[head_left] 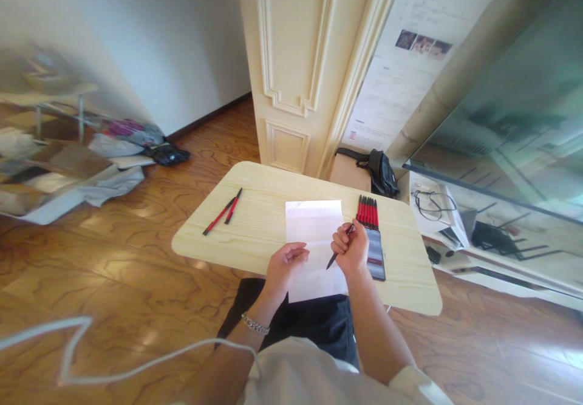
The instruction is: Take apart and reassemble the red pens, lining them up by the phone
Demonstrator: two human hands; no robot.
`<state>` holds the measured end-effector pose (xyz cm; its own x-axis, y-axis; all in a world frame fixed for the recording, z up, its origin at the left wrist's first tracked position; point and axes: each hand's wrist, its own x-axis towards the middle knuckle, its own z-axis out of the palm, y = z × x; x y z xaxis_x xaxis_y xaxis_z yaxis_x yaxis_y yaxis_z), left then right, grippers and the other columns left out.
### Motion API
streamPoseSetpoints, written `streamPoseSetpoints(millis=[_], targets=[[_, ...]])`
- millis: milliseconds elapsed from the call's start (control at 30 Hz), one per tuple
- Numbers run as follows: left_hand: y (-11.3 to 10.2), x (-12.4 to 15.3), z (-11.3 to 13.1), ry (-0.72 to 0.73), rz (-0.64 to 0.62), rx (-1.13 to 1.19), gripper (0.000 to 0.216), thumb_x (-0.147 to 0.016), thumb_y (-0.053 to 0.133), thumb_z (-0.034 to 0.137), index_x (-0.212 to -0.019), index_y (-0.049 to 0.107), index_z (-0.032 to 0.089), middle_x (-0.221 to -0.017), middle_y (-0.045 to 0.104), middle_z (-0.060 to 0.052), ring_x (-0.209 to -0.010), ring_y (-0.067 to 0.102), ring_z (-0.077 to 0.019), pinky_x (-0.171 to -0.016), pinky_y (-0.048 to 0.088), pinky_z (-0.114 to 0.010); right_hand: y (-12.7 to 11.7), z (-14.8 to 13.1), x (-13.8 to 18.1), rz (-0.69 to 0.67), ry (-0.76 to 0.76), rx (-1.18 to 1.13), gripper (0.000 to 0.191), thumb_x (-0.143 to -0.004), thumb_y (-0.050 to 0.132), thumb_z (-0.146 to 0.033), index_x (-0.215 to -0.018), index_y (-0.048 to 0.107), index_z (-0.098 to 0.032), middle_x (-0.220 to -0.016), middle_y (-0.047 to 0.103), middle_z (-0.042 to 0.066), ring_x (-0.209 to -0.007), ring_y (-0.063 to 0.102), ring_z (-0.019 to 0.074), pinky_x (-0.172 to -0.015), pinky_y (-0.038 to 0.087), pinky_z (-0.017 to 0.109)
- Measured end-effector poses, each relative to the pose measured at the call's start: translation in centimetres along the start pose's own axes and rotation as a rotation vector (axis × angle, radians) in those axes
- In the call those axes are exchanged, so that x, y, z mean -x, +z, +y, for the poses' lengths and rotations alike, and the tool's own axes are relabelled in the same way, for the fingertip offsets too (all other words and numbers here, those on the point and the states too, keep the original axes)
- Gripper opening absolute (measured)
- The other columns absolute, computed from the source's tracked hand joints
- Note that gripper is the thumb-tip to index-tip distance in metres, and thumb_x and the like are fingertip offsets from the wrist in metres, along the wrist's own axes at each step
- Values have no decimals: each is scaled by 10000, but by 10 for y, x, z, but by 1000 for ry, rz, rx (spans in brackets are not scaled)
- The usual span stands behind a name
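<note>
My right hand is closed around a red and black pen, its tip pointing down over a white sheet of paper on a small light wooden table. My left hand rests on the sheet's left edge with fingers loosely curled, holding nothing I can see. A pack of several red pens lies just right of the paper, on a dark card. Two more red and black pens lie on the table's left side.
A cream panelled door stands behind the table. A black bag sits on a stool beyond it. Glass shelving with cables fills the right. Clothes and bags lie on the wooden floor at left. A white cable crosses near me.
</note>
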<state>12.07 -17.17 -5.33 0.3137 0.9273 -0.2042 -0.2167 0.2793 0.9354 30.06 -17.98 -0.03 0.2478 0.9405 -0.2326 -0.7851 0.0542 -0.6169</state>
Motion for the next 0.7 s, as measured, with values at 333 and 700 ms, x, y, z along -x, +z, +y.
streamPoseSetpoints(millis=[333,700], targets=[[-7,-5,0,45,22,-73,337,-688,752,340,-956,662,157,-856,715,-76,-796,657,-196,-701,492,-293,-1,3,0,20,9,8,294,-801,555,-446,-648,521,-197,-469,329,-81,-362,219,59,-335,132,201],[-12,-10,15,363,9,-557,216,-827,602,331,-993,680,217,-978,704,-66,-883,645,-217,-827,493,-350,9,-10,-3,8,65,64,315,-790,630,-478,-706,547,-187,-587,475,-34,-426,357,58,-311,207,161]])
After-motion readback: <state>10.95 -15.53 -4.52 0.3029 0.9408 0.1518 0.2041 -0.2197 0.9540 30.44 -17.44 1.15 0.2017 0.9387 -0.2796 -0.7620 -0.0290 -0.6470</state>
